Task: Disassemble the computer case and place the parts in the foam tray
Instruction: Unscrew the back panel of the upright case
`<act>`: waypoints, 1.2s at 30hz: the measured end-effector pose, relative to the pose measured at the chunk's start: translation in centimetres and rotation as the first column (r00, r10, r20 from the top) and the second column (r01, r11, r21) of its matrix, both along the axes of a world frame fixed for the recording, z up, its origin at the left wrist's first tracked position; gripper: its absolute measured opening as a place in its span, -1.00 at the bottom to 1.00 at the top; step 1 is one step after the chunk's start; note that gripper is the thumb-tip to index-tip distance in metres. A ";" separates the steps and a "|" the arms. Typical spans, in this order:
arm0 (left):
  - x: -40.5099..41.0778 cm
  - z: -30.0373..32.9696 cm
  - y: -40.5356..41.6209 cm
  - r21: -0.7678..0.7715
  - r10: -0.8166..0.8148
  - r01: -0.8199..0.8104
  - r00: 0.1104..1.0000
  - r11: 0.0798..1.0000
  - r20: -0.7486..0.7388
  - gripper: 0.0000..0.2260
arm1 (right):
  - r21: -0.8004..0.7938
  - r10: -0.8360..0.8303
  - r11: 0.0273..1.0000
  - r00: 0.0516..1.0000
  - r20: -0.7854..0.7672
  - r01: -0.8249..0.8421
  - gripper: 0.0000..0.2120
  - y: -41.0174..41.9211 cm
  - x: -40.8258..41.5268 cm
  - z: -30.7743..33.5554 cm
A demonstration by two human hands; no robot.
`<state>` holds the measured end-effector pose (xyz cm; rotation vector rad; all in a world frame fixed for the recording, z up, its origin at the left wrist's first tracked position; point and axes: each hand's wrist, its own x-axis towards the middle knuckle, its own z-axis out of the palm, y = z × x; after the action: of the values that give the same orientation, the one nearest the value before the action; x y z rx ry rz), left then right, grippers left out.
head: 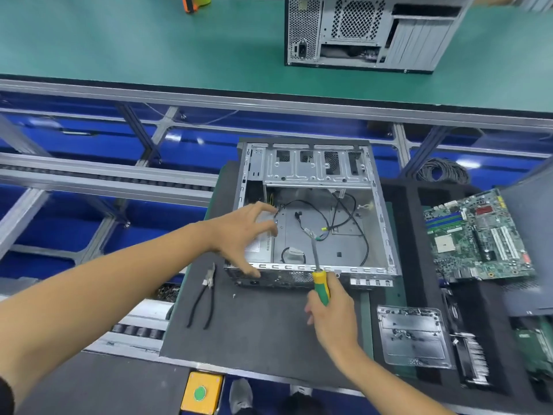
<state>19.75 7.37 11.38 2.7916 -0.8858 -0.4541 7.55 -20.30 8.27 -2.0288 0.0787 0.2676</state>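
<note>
An open grey computer case (317,172) lies on its side on a dark mat, with loose black cables (344,217) inside. My left hand (242,235) hovers with spread, slightly curled fingers over the power supply (263,244) in the case's near left corner and holds nothing. My right hand (332,313) grips the yellow-green handle of a screwdriver (319,283), whose shaft points up into the case. A black foam tray (419,283) at the right holds a green motherboard (478,238).
Pliers (206,295) lie on the mat left of the case. A clear plastic screw box (413,336), a heatsink (472,360) and a coil of cable (443,172) sit at the right. A second case (371,31) stands on the green bench behind. A yellow button box (202,392) is below.
</note>
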 end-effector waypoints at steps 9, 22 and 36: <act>-0.2 0.4 5.4 -0.212 0.446 -0.406 0.873 0.889 0.198 -0.61 | -0.276 0.123 0.960 0.943 0.311 -0.034 -0.91 -0.1 10.2 2.9; 8.2 0.4 -3.1 0.534 0.261 -0.240 0.965 0.811 0.037 -0.82 | -0.505 0.126 0.862 0.942 0.309 0.050 -0.83 -0.9 12.6 -0.8; 13.8 -5.1 -4.3 0.828 0.423 -0.127 0.895 0.547 -0.142 -0.59 | -0.510 0.186 0.859 0.955 0.232 -0.044 -0.86 -1.1 12.6 -0.6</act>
<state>33.50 3.08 6.28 3.3440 -0.0941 -1.5571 20.16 -21.36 7.63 -2.5787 -0.1680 0.0345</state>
